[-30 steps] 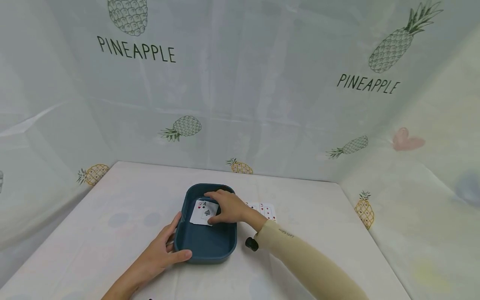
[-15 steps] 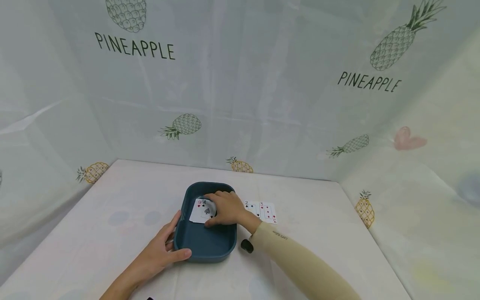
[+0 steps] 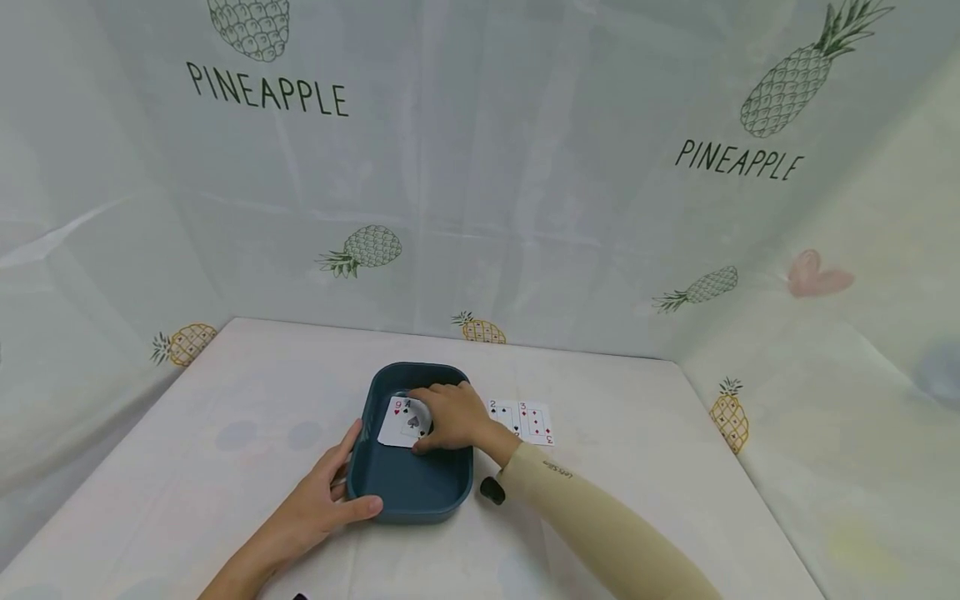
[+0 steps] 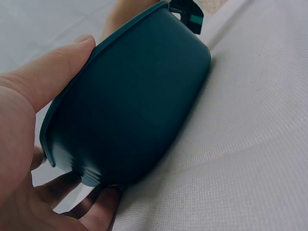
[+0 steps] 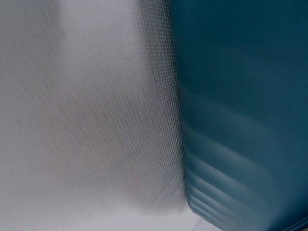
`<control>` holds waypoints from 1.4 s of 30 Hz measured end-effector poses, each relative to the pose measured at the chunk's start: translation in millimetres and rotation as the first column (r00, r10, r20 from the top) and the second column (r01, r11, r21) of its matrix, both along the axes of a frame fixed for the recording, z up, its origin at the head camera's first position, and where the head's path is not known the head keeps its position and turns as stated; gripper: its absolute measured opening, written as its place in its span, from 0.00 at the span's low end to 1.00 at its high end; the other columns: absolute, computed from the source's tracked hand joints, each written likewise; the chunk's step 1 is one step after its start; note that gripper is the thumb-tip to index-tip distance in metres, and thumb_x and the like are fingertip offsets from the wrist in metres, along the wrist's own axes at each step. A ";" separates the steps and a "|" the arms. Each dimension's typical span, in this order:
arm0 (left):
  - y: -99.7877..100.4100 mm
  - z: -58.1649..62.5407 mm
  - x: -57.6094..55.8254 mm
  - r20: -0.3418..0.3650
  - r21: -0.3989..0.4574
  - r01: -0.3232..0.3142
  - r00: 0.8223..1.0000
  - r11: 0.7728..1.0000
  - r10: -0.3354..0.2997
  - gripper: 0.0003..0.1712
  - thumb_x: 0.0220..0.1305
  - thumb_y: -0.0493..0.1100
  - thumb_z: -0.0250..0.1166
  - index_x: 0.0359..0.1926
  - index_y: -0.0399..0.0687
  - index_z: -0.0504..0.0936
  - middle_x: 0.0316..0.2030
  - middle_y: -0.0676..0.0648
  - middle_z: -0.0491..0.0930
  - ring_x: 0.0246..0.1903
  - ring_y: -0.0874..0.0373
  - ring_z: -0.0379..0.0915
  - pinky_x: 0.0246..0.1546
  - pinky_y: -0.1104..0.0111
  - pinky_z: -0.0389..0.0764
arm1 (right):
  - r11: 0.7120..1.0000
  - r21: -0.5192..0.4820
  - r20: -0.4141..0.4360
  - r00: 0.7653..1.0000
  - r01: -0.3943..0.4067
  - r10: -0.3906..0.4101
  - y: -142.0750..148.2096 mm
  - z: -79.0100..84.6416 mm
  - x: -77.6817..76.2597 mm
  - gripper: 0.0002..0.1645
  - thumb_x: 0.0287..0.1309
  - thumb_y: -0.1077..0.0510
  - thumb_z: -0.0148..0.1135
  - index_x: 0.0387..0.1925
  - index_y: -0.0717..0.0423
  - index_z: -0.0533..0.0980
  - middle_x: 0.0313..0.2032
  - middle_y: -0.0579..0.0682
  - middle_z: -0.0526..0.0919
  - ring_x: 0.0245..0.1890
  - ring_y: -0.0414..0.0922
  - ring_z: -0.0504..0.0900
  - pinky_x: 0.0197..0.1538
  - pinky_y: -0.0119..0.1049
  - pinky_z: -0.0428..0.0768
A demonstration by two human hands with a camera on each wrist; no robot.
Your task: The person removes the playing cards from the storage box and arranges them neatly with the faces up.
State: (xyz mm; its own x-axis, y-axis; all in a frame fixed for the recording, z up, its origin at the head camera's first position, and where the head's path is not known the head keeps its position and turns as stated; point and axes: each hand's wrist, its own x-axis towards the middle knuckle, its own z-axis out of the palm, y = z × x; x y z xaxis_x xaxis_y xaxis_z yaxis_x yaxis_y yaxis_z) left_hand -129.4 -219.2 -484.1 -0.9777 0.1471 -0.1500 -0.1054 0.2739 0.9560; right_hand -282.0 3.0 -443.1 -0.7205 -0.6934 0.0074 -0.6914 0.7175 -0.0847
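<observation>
A dark blue plastic bin (image 3: 411,492) stands on the table, and my left hand (image 3: 318,504) grips its left side. In the left wrist view, the thumb (image 4: 67,62) lies along the rim and the fingers (image 4: 101,207) bend against the outer wall. Inside the bin, my right hand (image 3: 453,417) pinches playing cards between thumb and fingers. An ace of spades (image 3: 412,423) lies uppermost, overlapping a nine of hearts (image 3: 393,421); how many lie beneath is hidden. The right wrist view shows the bin's ridged outer wall (image 5: 231,163) but no hand.
Right of the bin, a two (image 3: 504,415) and a three of diamonds (image 3: 536,423) lie face up side by side, the two partly covered by my right wrist. A white cloth (image 3: 615,467) covers the table. Pineapple-print sheeting (image 3: 525,167) hangs behind and at the sides.
My right wrist and forearm have shifted slightly left, uncovering more of the two. The right hand stays at the cards, and my left hand keeps its hold on the bin.
</observation>
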 end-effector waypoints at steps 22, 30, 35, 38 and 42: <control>-0.2 2.9 -1.1 0.015 -0.025 -0.010 1.000 1.000 0.010 0.65 0.65 0.54 0.77 0.87 0.69 0.40 0.83 0.33 0.41 0.77 0.32 0.58 0.70 0.48 0.76 | 0.981 -0.185 0.070 0.994 -0.064 0.078 9.0 4.8 -5.6 0.52 0.51 0.41 0.84 0.76 0.47 0.73 0.63 0.50 0.78 0.59 0.46 0.77 0.62 0.43 0.77; 3.0 2.4 1.6 0.019 -0.020 -0.020 1.000 1.000 0.021 0.65 0.64 0.54 0.78 0.87 0.68 0.40 0.83 0.33 0.42 0.75 0.33 0.62 0.66 0.51 0.79 | 0.932 -0.360 0.230 0.963 -0.050 0.140 22.6 12.7 -5.6 0.53 0.52 0.49 0.84 0.78 0.48 0.69 0.64 0.52 0.74 0.57 0.46 0.72 0.59 0.37 0.78; 2.7 0.9 0.1 -0.001 -0.009 -0.019 1.000 1.000 0.019 0.65 0.64 0.53 0.78 0.87 0.68 0.41 0.82 0.33 0.44 0.74 0.35 0.63 0.66 0.52 0.80 | 0.913 -0.407 0.251 0.957 -0.032 0.146 36.8 22.5 -4.8 0.55 0.53 0.50 0.84 0.80 0.45 0.67 0.66 0.52 0.72 0.62 0.49 0.72 0.63 0.41 0.79; 2.8 -0.3 -0.6 -0.006 -0.003 -0.021 1.000 1.000 0.021 0.65 0.63 0.52 0.79 0.87 0.69 0.41 0.82 0.33 0.45 0.73 0.36 0.65 0.65 0.53 0.81 | 0.901 -0.433 0.249 0.958 -0.025 0.146 49.4 29.6 -2.8 0.56 0.52 0.51 0.84 0.80 0.46 0.67 0.66 0.52 0.71 0.64 0.49 0.72 0.66 0.46 0.79; 3.0 -1.4 -0.9 -0.004 -0.005 -0.028 1.000 1.000 0.028 0.66 0.62 0.53 0.79 0.87 0.69 0.42 0.81 0.34 0.47 0.73 0.37 0.66 0.66 0.53 0.80 | 0.886 -0.463 0.252 0.958 -0.004 0.136 70.6 36.3 -0.8 0.56 0.51 0.55 0.85 0.79 0.47 0.67 0.65 0.51 0.71 0.66 0.51 0.72 0.63 0.51 0.80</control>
State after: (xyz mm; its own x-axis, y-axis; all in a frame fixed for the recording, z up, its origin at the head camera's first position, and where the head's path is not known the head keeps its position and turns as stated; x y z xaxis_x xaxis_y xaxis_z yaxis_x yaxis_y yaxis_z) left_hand -130.3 -216.2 -485.6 -0.9819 0.1193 -0.1468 -0.1093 0.2759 0.9550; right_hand -282.7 73.6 -406.8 -0.6899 -0.7092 0.1454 -0.6407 0.5046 -0.5787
